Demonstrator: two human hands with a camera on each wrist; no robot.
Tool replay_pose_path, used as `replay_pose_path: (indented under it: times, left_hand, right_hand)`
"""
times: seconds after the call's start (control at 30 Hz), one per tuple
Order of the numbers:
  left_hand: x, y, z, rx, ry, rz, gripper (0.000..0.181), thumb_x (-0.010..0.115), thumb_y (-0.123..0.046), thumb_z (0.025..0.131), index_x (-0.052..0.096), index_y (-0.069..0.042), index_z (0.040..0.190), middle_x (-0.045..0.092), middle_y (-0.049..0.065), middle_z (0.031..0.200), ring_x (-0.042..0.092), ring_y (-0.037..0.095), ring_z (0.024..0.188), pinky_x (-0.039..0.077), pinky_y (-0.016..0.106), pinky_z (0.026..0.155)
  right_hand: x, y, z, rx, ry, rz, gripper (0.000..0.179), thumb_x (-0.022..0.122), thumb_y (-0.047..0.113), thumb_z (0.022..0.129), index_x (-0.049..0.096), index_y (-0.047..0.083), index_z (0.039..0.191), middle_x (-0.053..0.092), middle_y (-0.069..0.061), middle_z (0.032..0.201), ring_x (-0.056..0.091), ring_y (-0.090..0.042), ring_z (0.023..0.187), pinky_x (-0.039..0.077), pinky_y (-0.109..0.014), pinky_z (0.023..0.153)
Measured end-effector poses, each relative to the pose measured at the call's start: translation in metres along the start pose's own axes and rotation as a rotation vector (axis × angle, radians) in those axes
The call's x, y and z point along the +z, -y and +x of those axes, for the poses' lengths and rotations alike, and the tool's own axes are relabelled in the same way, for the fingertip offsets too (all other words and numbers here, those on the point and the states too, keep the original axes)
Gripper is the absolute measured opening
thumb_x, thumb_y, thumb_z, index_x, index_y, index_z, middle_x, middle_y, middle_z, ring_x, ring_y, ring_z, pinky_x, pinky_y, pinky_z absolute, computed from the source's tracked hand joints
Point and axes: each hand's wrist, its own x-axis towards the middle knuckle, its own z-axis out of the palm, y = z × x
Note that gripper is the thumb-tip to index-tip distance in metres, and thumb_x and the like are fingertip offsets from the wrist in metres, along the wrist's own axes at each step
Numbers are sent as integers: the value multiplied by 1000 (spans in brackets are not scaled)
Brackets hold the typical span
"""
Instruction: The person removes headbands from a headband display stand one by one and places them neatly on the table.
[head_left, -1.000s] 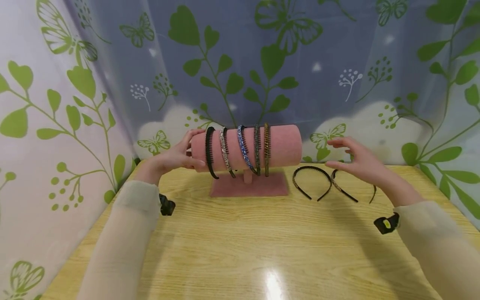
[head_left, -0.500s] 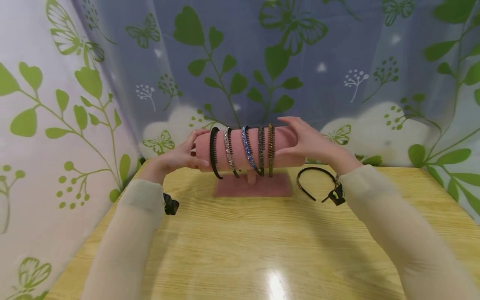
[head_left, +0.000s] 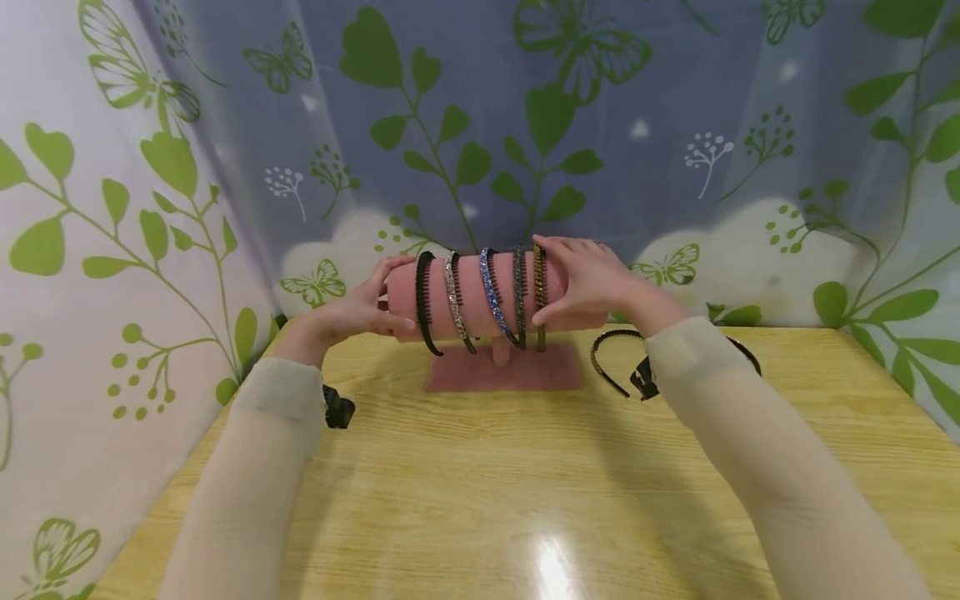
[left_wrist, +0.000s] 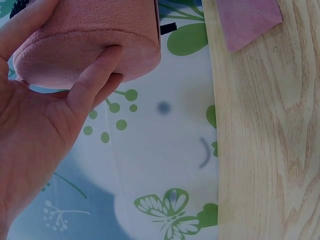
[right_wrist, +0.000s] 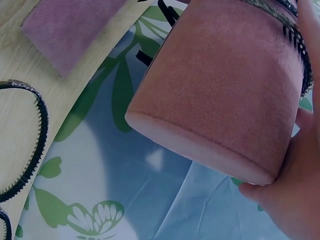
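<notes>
A pink padded headband stand (head_left: 470, 302) stands at the back of the table, bearing several toothed headbands: black (head_left: 422, 304), silver glitter (head_left: 453, 298), blue glitter (head_left: 491, 293), dark grey (head_left: 518, 292) and gold (head_left: 540, 287). My left hand (head_left: 352, 312) grips the roll's left end; its fingers press the round end face in the left wrist view. Over the roll's right part reaches my right hand (head_left: 596, 275), thumb at the front and forefinger on top, their tips at the gold headband. In the right wrist view that hand (right_wrist: 295, 192) is partly cut off.
Two more headbands lie on the wooden table (head_left: 480, 492) right of the stand, one (head_left: 595, 358) near its base and another (head_left: 750, 354) mostly behind my right forearm. A leaf-and-butterfly patterned curtain (head_left: 645, 167) hangs close behind the table.
My right hand has come in leftward from above the loose headbands to the roll, then on to the gold headband. The left hand keeps its grip on the roll's end.
</notes>
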Motion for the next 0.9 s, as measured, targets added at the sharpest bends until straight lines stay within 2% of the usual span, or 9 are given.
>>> replay_pose_path:
  times: [0.13, 0.47, 0.67, 0.77, 0.9]
  left_hand:
    - [0, 1, 1, 1, 3, 6, 93, 68, -8, 91, 4, -33, 154, 20, 15, 152, 36, 40, 132, 47, 48, 87]
    - [1, -2, -3, -8, -5, 13, 93, 67, -8, 92, 2, -32, 154, 18, 16, 153, 32, 40, 134, 43, 53, 93]
    - [2, -1, -3, 9, 4, 3, 93, 67, -7, 92, 2, -31, 154, 17, 14, 153, 32, 40, 134, 43, 51, 93]
    - [1, -1, -3, 9, 4, 7, 93, 67, -7, 92, 2, -31, 154, 17, 14, 153, 32, 40, 134, 44, 50, 92]
    - [2, -1, -2, 16, 7, 6, 94, 67, -7, 92, 0, -29, 155, 17, 16, 153, 33, 41, 134, 44, 50, 92]
  right_hand:
    - [1, 3, 0, 18, -4, -41, 117, 81, 60, 68, 17, 18, 156, 21, -12, 158, 17, -38, 142, 6, -58, 111]
    - [5, 4, -1, 7, -52, -23, 111, 80, 57, 71, 21, 14, 154, 31, -14, 152, 23, -34, 140, 0, -55, 113]
    - [6, 3, -6, -13, -58, -12, 113, 79, 61, 69, 21, 14, 154, 27, -11, 155, 21, -32, 142, -2, -52, 113]
    - [7, 2, -8, -36, -68, 27, 107, 75, 63, 73, 24, 14, 153, 27, -9, 155, 22, -33, 142, -3, -52, 113]
    - [7, -2, -8, -76, -99, 68, 95, 74, 57, 79, 29, 13, 151, 34, -9, 151, 28, -35, 138, 1, -53, 113]
